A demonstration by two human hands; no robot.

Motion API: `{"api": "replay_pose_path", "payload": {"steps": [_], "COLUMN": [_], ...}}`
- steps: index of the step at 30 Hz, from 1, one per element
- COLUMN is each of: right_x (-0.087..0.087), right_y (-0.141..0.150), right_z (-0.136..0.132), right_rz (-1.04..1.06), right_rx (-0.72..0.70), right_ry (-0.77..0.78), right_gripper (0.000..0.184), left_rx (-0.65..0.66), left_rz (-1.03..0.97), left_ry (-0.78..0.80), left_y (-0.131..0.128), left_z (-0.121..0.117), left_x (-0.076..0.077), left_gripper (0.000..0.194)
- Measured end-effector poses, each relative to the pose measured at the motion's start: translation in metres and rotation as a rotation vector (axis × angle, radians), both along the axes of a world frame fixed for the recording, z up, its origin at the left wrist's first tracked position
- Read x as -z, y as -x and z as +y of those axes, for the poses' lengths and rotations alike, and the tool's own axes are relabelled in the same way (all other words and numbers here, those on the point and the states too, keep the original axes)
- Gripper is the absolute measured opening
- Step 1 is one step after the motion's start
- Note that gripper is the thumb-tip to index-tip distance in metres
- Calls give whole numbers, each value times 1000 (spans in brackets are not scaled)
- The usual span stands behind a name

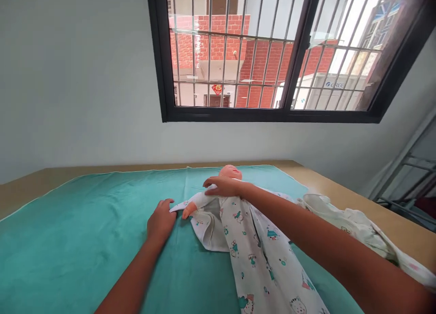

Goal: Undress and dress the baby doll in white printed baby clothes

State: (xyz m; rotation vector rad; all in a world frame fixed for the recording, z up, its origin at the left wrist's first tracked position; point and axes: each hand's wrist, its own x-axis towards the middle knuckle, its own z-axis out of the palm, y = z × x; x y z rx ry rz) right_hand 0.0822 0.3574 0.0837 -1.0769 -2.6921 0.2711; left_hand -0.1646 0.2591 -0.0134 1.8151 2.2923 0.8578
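Observation:
A baby doll [231, 171] lies on its back on a green cloth [102, 214], its head toward the wall. White printed baby clothes [252, 241] cover its body and spread toward me. The doll's small hand [189, 210] pokes out beside a sleeve. My left hand [161, 221] is closed on the end of that sleeve, left of the doll. Across the doll's upper chest reaches my right hand [221, 187], its fingers on the cloth at the shoulder. Whether those fingers grip the fabric or only rest on it is hidden.
Crumpled white clothing [347, 218] lies on the right side of the wooden table [381, 209]. Behind the table stand a white wall and a barred window [225, 114]. A metal frame [408, 159] is at the far right.

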Motion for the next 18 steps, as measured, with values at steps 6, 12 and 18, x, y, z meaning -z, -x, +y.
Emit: {"api": "replay_pose_path", "payload": {"steps": [6,12,18], "right_x": [14,71,83], "right_y": [-127,-228,-255], "right_z": [-22,-36,-31], "right_rz": [649,438,202], "right_rx": [443,906,1051], "right_ry": [-37,-151,-100], "right_gripper": [39,20,18], "left_rx": [156,490,602], "left_rz": [66,28,518], "left_ry": [-341,-303,171], "left_y": [-25,-163,-282], "left_z": [-10,-11,42], "left_x": [-17,-78,-108], "left_gripper": [31,27,31]}}
